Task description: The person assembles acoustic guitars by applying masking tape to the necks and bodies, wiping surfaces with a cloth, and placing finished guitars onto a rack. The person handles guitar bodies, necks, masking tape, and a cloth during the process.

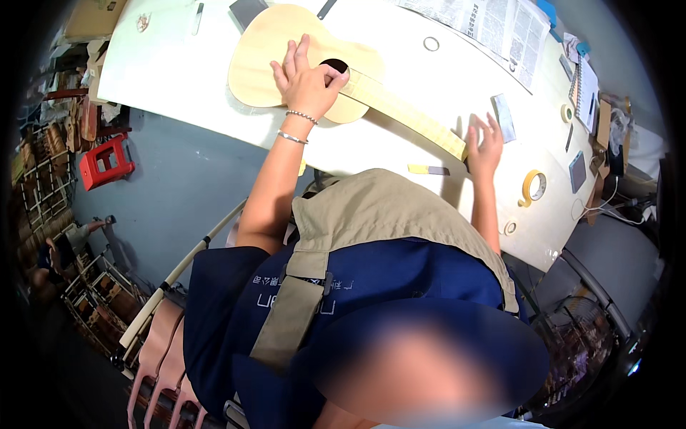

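Observation:
A small pale wooden guitar, ukulele-like in shape, lies on the white table with its neck slanting toward the near right. My left hand is over its body beside the dark sound hole. Three of its fingers fan out above the top, while thumb and index finger come together at the neck's inner end; whatever is between them is too small to make out. By the neck's far right end, my right hand has its fingers spread. A shiny flat sheet lies just beyond it.
Around the white table lie a yellow tape roll, a small tape roll, a yellow-and-grey strip, a ring, newspaper and a notebook. A red stool stands left; another person is beyond.

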{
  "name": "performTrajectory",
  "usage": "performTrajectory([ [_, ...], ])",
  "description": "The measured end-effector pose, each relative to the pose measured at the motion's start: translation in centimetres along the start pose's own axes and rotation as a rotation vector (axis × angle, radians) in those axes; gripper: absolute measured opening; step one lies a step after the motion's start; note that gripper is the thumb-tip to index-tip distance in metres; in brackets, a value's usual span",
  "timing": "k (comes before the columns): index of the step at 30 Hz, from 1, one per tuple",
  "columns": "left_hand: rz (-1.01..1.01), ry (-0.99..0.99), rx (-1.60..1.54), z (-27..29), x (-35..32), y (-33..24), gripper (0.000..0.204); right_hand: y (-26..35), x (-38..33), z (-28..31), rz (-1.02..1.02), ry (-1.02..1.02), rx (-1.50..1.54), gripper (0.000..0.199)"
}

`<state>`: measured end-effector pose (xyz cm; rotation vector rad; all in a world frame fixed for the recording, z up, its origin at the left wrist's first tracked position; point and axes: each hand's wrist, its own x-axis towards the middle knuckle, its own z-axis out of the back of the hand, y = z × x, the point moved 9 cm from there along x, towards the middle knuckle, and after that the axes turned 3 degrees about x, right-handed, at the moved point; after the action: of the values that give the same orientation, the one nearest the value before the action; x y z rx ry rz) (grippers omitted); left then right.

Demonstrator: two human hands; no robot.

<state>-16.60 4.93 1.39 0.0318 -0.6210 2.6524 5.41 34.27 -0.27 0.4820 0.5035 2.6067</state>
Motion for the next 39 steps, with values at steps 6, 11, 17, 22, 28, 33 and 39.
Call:
performTrajectory([
  [6, -0.031, -0.16, 0.053, 0.3, -0.3, 0.8, 0.011, -0.3, -1.4, -1.5, -0.252, -0.031, 0.345, 0.027],
  [11, 0.141, -0.256, -0.654, 4.7, -5.7, 6.6, 0.01, -1.3, -1.7, -2.2, -0.286, -0.013, 0.371, 0.028],
  [17, 0.404, 0.036, -0.487, -1.2, -18.9, 12.3, 0.018, -1.9, -1.8, -3.2, -0.308, 0.057, 0.43, 0.031],
  [22, 0.594, 0.114, -0.601, -5.5, -20.8, 14.6, 0.028, -1.7, -1.5, -3.4, -0.307, 0.075, 0.464, 0.032],
  [28, 0.611, -0.257, -0.222, -0.7, -20.8, 17.6, 0.03, -2.0, -1.9, -2.6, -0.336, 0.055, 0.37, 0.032],
  [33, 0.137, -0.534, -0.507, 6.8, -8.0, 5.1, 0.006, -1.0, -1.5, -2.3, -0.337, 0.048, 0.336, 0.027],
  [39, 0.234, -0.283, -0.917, 5.8, -7.0, 3.4, 0.008, -0.7, -1.8, -1.8, -0.314, -0.013, 0.335, 0.027],
])
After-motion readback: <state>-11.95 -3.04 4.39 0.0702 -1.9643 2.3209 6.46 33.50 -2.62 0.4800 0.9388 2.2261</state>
